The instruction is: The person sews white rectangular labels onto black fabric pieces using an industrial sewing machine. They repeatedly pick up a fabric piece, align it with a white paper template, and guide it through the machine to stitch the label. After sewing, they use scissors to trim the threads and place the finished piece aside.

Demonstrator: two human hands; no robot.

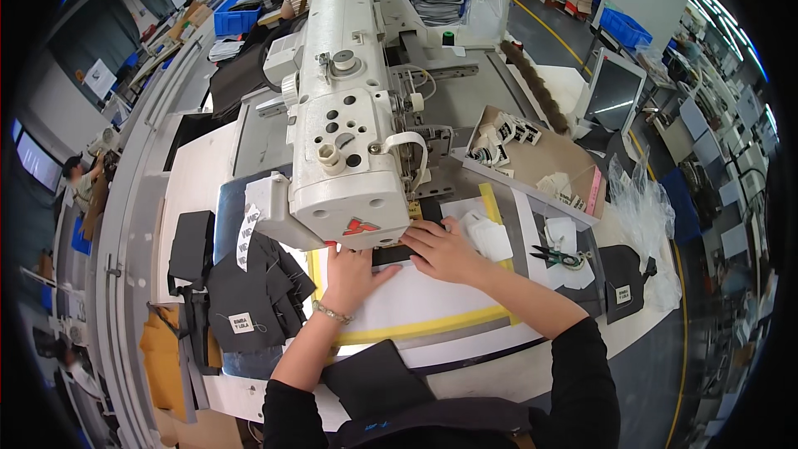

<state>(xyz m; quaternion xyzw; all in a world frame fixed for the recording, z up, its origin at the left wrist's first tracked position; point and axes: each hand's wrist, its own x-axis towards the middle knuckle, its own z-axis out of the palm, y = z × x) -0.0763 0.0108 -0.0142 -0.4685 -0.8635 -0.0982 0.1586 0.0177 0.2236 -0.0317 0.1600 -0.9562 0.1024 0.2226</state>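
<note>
Both hands lie under the front of a large white sewing machine. My left hand rests flat with its thumb stretched to the right; the machine head partly hides its fingertips. With fingers extended, my right hand presses on the work by the needle area. Between them shows a dark fabric piece, mostly covered by the hands and machine. It lies on a white work surface edged with yellow tape. Small white pieces lie just right of my right hand.
On the left are stacked dark fabric pieces, one with a white label. To the right stand a cardboard box of labels, green-handled snips, a labelled dark piece and a clear plastic bag. Another dark piece lies before me.
</note>
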